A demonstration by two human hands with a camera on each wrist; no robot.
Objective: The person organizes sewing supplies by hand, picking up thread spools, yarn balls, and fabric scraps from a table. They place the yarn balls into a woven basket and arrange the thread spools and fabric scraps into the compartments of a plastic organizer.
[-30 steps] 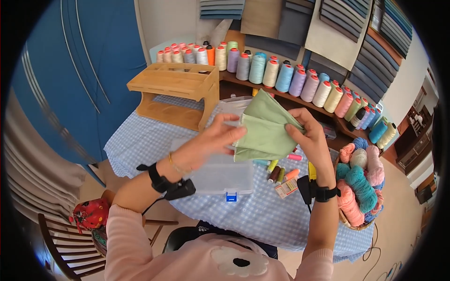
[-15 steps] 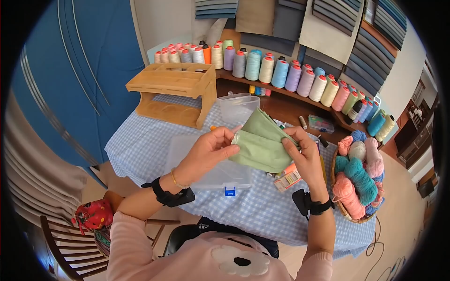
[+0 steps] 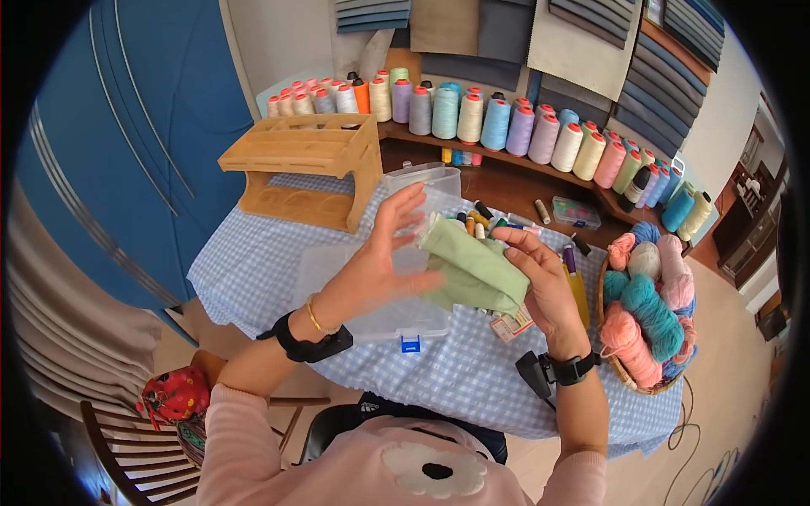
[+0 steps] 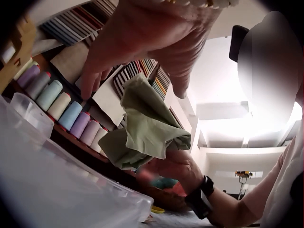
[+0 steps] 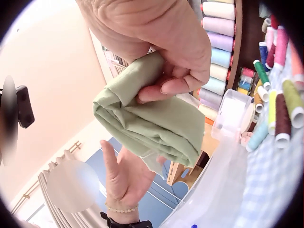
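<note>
A folded piece of light green fabric (image 3: 474,263) is held in the air over the table. My right hand (image 3: 547,282) grips its right end between thumb and fingers. In the right wrist view, several layers of the fabric (image 5: 156,121) show, folded over one another. On the fabric's other side is my left hand (image 3: 371,253), its fingers and thumb spread wide and curled round nothing. The left wrist view shows the fabric (image 4: 145,121) bunched below that spread left hand (image 4: 147,40), with a gap between them.
Below the hands lie a clear plastic case (image 3: 375,320), thread spools (image 5: 282,116) and a small box (image 3: 510,327). A wooden rack (image 3: 304,152) stands behind, and a yarn basket (image 3: 645,304) sits at the right. Large thread cones (image 3: 496,125) line the back shelf.
The left hand gripped the fabric's left edge half a second ago and has since let go and spread its fingers. The fabric is folded narrower now, still in the right hand.
</note>
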